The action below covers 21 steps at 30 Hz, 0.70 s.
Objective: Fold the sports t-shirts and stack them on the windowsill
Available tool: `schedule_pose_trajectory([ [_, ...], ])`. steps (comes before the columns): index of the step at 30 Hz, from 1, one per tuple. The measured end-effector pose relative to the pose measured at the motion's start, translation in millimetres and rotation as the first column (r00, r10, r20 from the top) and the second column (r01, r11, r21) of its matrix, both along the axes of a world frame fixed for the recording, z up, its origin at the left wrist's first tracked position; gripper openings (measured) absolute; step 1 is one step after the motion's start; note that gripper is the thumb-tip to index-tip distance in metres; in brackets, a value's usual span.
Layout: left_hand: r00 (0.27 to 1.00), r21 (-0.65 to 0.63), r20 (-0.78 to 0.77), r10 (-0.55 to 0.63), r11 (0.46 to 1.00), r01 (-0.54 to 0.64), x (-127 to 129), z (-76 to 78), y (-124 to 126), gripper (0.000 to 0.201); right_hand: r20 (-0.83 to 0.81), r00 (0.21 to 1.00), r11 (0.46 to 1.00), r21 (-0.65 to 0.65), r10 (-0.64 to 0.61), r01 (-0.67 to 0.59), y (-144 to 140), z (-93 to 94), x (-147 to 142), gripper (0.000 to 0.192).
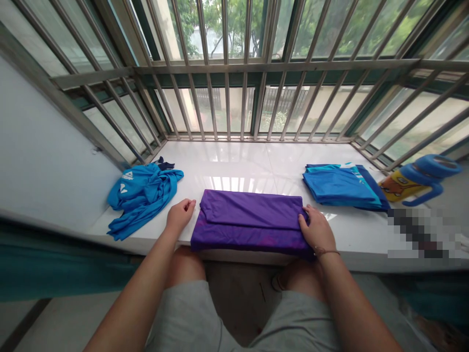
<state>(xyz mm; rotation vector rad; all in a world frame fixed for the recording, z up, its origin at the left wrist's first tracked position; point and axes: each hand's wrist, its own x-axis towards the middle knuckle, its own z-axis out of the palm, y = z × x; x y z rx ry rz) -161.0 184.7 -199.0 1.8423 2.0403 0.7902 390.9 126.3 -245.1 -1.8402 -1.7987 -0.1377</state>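
One bottle [406, 182] stands aside, left hand [179, 216] curled empty, right hand [318, 231] half open on purple cloth [252, 211].

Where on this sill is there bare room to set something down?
Mainly the sill behind the purple cloth, up to the window bars, between crumpled blue garment and folded blue stack. Smaller: in front of the stack, beside the right hand. Crowded: the right end, where stack and bottle sit close.
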Motion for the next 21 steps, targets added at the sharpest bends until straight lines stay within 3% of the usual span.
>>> schedule_pose_trajectory([
  [4,0.997,-0.027,0.055,0.047,0.999,-0.046,6,3.3,5,0.048,-0.031,0.997,0.995,0.076,-0.066,0.068,0,2.8,0,0.036],
  [7,0.992,-0.025,0.125,-0.024,0.999,0.028,20,4.4,7,0.053,-0.033,0.996,0.991,0.099,-0.081,0.084,-1,4.2,0,0.028],
  [10,0.994,-0.012,0.084,-0.068,0.998,0.069,34,2.3,7,0.054,-0.073,0.995,0.992,0.100,-0.074,0.081,-2,5.2,1,0.026],
  [14,0.997,0.051,0.059,-0.050,0.998,0.047,39,-4.0,5,0.041,-0.143,0.987,0.991,0.097,-0.079,0.093,-4,6.9,6,0.028],
  [18,0.991,0.128,0.100,0.091,0.986,-0.103,37,-10.2,6,0.039,-0.169,0.982,0.992,0.087,-0.080,0.096,-3,8.5,12,0.037],
  [21,0.998,0.140,-0.009,0.057,0.989,-0.055,37,-11.9,8,0.035,-0.173,0.982,0.993,0.072,-0.079,0.092,-1,7.4,14,0.042],
])
